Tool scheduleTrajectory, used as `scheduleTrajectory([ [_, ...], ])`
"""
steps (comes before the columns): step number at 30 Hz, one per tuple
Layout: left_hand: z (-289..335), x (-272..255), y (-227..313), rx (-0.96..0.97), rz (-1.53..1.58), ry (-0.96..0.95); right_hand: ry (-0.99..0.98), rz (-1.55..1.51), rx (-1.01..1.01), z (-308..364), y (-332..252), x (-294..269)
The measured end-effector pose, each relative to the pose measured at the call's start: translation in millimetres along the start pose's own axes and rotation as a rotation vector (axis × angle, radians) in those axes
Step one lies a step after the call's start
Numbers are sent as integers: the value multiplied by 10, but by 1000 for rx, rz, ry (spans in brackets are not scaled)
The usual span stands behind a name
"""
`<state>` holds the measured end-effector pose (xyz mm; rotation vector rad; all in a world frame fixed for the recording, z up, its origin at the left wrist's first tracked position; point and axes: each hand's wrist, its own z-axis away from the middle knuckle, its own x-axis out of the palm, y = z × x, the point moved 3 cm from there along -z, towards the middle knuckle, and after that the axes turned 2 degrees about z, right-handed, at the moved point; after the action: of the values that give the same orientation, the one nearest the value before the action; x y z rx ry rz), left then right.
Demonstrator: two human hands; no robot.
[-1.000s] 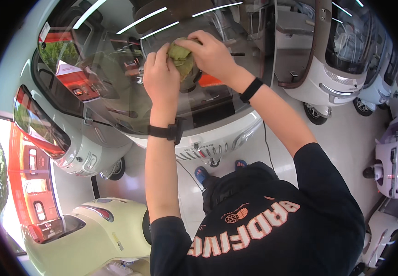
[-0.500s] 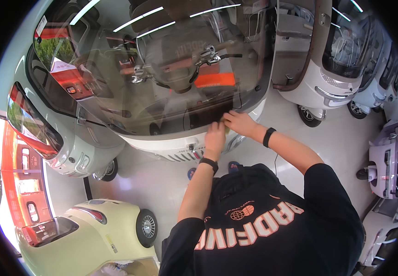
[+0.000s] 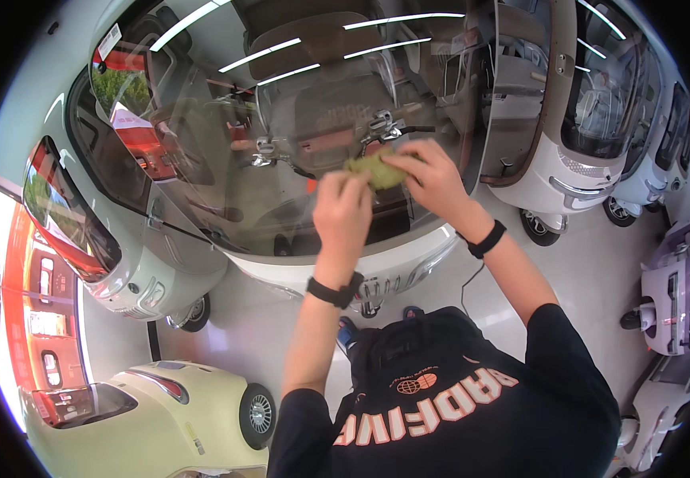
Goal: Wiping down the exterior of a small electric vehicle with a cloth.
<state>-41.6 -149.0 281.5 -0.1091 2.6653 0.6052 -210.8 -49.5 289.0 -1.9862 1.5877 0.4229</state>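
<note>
A yellow-green cloth [image 3: 380,170] is held up between my two hands in front of the windshield [image 3: 225,171] of a small white vehicle. My left hand [image 3: 340,213] pinches its left end. The cloth's right side is gripped by the fingers of my right hand [image 3: 439,182]. Through the glass, partly covered by reflections, I see handlebars [image 3: 264,153] and a seat. Whether the cloth touches the glass, I cannot tell. Both wrists wear dark bands.
On the left stands a grey-white vehicle side with windows [image 3: 70,211]. A pale yellow small car [image 3: 162,406] is at the lower left. More small vehicles line the right, including a white one [image 3: 572,171]. A thin cable [image 3: 466,291] lies on the floor.
Both hands have risen from the windshield's lower edge and moved slightly apart. The cloth, mostly hidden before, now shows between them. The view has shifted a little.
</note>
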Motion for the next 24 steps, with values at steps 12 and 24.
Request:
scheduleTrajectory([
  [12, -231, -396, -1104, -16, -108, 93, 87, 206, 50, -469, -669, 1188],
  [24, 1529, -111, -1166, -346, 165, -109, -123, 192, 187, 868, -946, 1583],
])
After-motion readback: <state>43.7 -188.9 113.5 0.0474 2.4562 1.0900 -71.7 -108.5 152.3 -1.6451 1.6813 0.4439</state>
